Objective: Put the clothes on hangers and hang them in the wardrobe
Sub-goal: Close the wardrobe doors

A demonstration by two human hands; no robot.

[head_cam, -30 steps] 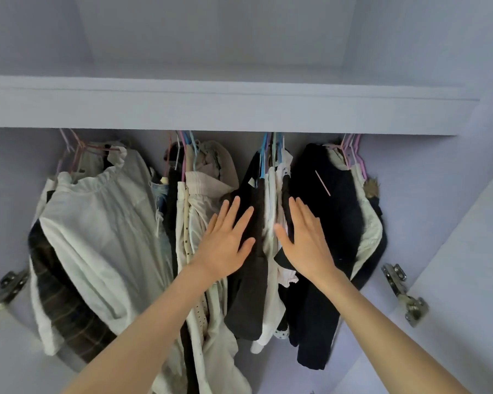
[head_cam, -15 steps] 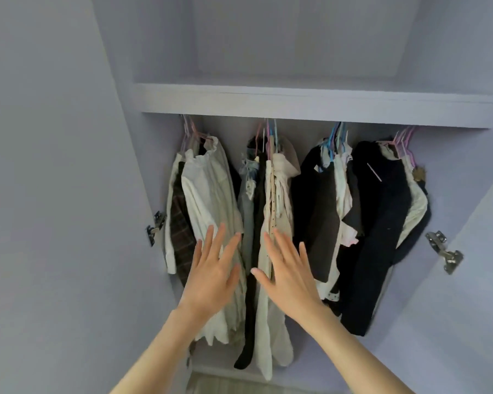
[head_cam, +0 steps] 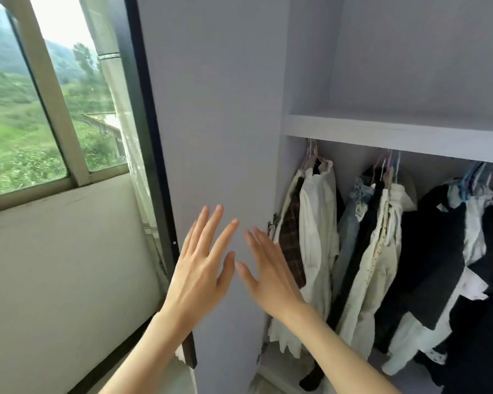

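Both my hands are raised with straight, spread fingers and hold nothing. My left hand (head_cam: 201, 267) is in front of the pale lilac wardrobe door (head_cam: 219, 137). My right hand (head_cam: 269, 273) is just right of it, at the door's inner edge, apart from the clothes. Inside the wardrobe several garments hang on pink and blue hangers (head_cam: 386, 166) under a shelf (head_cam: 396, 137): a cream shirt (head_cam: 318, 231) over a plaid one at the left, a dotted cream blouse (head_cam: 377, 251) in the middle, and dark garments (head_cam: 436, 251) at the right.
A window (head_cam: 40, 109) with a beige frame fills the upper left, showing green hillside. Below it is a plain white wall (head_cam: 63, 265). A dark vertical frame (head_cam: 151, 155) runs beside the wardrobe door. A metal hinge (head_cam: 271, 226) sits on the wardrobe's left wall.
My view has swung left, bringing the window and wardrobe door into sight. Both hands have come off the hanging clothes and moved left, staying spread and empty.
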